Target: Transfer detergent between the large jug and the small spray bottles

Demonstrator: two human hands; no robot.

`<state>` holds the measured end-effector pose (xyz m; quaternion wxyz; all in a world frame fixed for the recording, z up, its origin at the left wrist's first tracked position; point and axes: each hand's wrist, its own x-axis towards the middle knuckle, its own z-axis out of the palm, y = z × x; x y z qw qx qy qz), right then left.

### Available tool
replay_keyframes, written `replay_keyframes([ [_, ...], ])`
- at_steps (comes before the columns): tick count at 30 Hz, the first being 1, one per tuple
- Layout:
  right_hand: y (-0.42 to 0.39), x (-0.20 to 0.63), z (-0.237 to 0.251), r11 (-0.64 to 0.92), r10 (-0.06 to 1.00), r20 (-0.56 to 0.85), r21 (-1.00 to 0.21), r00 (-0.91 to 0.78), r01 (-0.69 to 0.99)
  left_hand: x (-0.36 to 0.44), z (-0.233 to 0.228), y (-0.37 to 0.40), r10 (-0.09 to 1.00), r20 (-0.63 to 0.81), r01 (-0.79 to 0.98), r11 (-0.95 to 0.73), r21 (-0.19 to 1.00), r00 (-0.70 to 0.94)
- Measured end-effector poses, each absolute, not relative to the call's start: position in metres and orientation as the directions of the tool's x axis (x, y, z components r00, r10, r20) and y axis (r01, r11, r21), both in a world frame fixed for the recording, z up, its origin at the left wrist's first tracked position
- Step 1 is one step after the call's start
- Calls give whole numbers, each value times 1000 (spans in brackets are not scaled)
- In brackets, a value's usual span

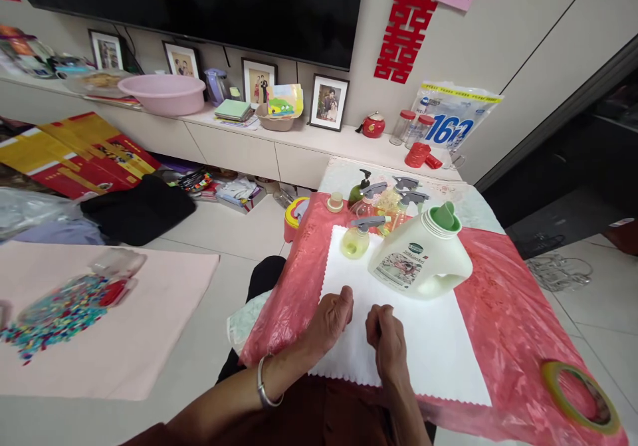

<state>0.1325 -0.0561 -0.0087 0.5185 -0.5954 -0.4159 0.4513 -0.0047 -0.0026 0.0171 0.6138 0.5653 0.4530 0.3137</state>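
My left hand (333, 320), below a silver bangle-wearing wrist, is curled into a loose fist with the thumb up over a white scalloped-edge cloth (428, 339). My right hand (387, 339) is also curled closed, a short gap to the right; nothing shows in either. Just beyond them stands a large pale green detergent jug (419, 253), uncapped, with a green spout in its mouth. Left of the jug is a small spray bottle (355, 240) with yellowish liquid and a grey trigger head. More spray bottles (399, 200) and a green pump bottle (359, 190) stand behind.
A pale round cap (335, 201) sits on the red plastic sheet (294, 286) covering the table. A roll of tape (581, 396) lies at the near right corner. On the left, a pink mat (164, 300) bears scattered colourful pieces (64, 313). A cabinet (239, 137) runs along the wall.
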Motion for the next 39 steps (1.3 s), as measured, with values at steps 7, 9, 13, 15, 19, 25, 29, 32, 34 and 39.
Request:
replay_keyframes([
  [7, -65, 126, -14, -208, 953, -185, -976, 241, 70, -7, 4, -6, 903, -238, 156, 193, 969, 359],
  [9, -67, 126, -13, -214, 952, -191, -974, 239, 74, -8, 5, -7, 902, -242, 165, 193, 967, 358],
  [13, -66, 124, -13, -218, 950, -192, -973, 246, 82, -7, 9, -8, 901, -246, 174, 195, 965, 357],
  [15, -66, 124, -12, -218, 949, -190, -972, 251, 88, -7, 11, -9, 899, -246, 177, 193, 965, 363],
  [19, -67, 125, -9, -217, 947, -185, -972, 262, 96, -7, 12, -10, 894, -246, 188, 187, 964, 374],
  [25, -67, 124, -7, -217, 945, -181, -970, 274, 110, -6, 6, -10, 898, -232, 178, 176, 968, 374],
  [29, -67, 124, -6, -222, 941, -180, -967, 285, 125, -6, 5, -11, 900, -231, 173, 178, 969, 369],
  [32, -67, 123, -5, -228, 941, -182, -964, 285, 135, -7, 5, -11, 900, -233, 181, 177, 967, 367],
  [34, -67, 122, -4, -231, 941, -184, -962, 285, 143, -7, 5, -11, 900, -238, 189, 179, 966, 365],
  [39, -66, 120, 0, -224, 942, -171, -961, 290, 161, -7, 6, -11, 903, -234, 185, 176, 967, 362],
])
